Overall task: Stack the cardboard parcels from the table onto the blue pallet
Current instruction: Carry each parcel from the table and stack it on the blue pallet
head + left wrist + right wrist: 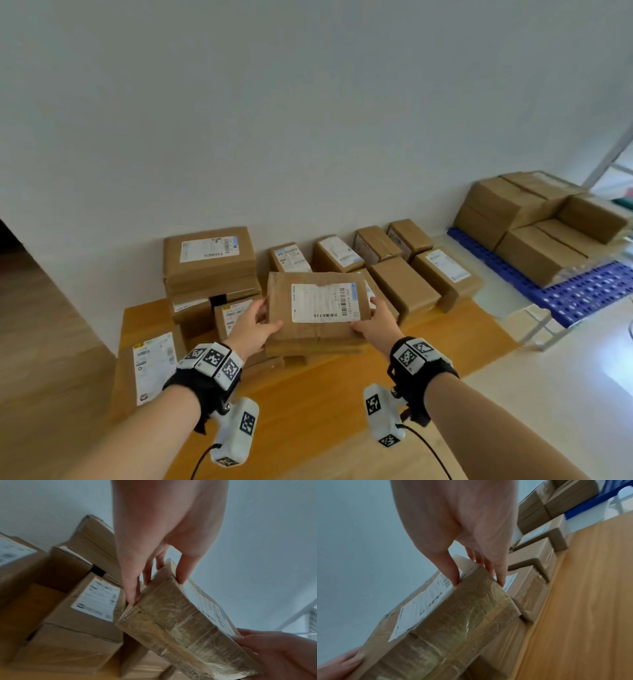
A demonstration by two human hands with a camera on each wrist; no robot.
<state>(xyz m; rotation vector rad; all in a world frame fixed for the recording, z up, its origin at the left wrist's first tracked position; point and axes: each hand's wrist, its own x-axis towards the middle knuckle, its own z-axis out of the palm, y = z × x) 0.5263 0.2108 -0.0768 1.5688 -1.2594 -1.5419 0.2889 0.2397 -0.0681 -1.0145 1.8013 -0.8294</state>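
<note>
A flat cardboard parcel (318, 308) with a white label on top is held between both hands over the wooden table (325, 404). My left hand (265, 317) grips its left end, thumb on top and fingers underneath. My right hand (368, 317) grips the right end the same way. The left wrist view shows the left hand (154, 577) on the taped parcel (180, 622), which is tilted. In the right wrist view the right hand (478, 580) clamps the parcel (453, 622). The blue pallet (582, 291) lies at the right and carries several parcels (534, 219).
More parcels crowd the table: a tall stack (209, 260) at the back left, a row (404, 274) along the wall, and one large box (150, 363) at the left edge. A white metal frame (534, 329) stands between table and pallet.
</note>
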